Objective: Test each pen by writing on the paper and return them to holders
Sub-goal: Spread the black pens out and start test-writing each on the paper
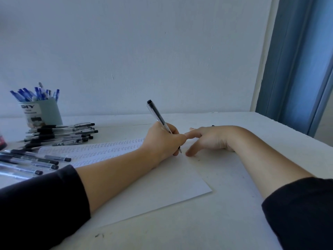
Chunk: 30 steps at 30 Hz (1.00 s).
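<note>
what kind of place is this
Probably a desk in a home or office room: a white table against a plain wall, a cup of blue pens, loose black pens and written-on paper.

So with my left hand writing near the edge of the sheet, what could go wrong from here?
Two risks. The clear black-capped pen in your left hand has its tip right at the right edge of the white paper sheet, so a stroke may run onto the white table. Also, your left forearm lies across rows of written marks, which might smear fresh ink. Your right hand touches the table beside the sheet, so the paper may shift.
</note>
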Tool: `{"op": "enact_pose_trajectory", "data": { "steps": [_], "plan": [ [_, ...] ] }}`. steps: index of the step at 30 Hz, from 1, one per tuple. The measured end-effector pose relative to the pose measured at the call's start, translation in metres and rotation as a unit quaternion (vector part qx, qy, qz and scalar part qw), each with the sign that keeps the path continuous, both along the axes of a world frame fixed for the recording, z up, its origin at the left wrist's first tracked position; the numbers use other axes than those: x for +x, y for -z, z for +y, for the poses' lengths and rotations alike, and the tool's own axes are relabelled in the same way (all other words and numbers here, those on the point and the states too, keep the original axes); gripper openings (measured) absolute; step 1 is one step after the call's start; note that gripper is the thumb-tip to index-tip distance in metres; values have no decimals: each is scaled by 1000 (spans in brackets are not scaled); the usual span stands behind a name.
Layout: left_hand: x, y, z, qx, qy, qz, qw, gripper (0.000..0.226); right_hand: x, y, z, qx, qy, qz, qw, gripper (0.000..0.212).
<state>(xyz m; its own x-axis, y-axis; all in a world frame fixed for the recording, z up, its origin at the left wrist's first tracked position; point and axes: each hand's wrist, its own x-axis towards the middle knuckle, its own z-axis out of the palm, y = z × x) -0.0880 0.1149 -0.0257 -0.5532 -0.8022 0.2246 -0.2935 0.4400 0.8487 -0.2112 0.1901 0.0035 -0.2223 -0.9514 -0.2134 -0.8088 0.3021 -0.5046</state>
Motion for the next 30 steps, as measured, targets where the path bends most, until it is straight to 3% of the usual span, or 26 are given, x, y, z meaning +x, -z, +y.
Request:
{"op": "enact_pose_trajectory", "data": {
  "steps": [30],
  "plan": [
    [1, -1, 4, -16, -6, -18, 1000, 19, 3, -2, 3, 2, -7, 1, 1000, 47]
  ]
}}
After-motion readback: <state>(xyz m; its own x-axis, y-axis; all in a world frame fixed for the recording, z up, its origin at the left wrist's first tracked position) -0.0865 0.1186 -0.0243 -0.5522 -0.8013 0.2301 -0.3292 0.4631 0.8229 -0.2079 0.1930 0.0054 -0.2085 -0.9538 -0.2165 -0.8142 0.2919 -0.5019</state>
